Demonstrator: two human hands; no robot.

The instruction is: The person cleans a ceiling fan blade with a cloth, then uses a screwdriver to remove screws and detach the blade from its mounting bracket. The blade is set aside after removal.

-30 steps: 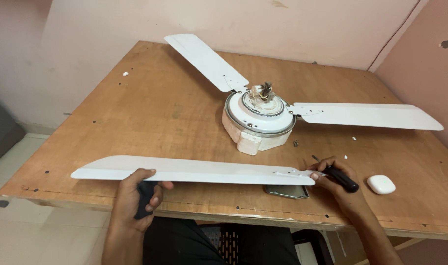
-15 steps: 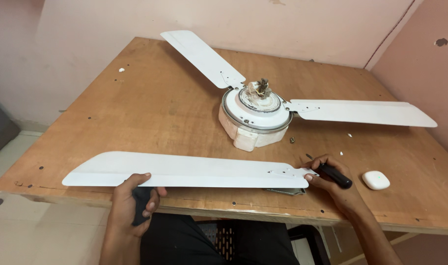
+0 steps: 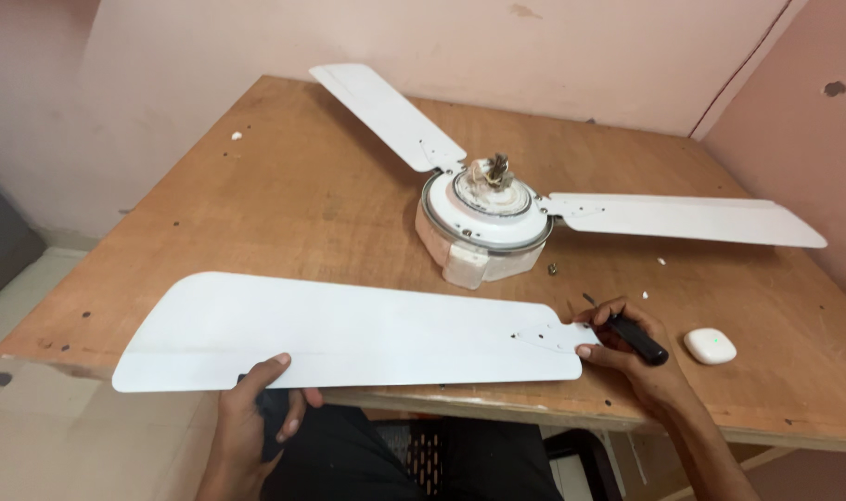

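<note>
Head view looks down on a brown wooden counter (image 3: 284, 195) with scattered small holes, set against pale pink walls that meet in a corner at the upper right; light floor tiles show at the lower left. Along the near edge lies a loose long white fan blade (image 3: 349, 334), its long axis running left to right, the wide rounded end pointing left past the counter's edge and the narrow drilled end pointing right. The left hand (image 3: 256, 417) curls around the blade's near edge, thumb on top. Farther back sits a white round fan motor (image 3: 486, 223) with two blades attached. The right hand (image 3: 622, 348) grips a black-handled screwdriver (image 3: 632, 334), fingertips touching the blade's narrow end. A small white oval case (image 3: 710, 346) lies just right.
</note>
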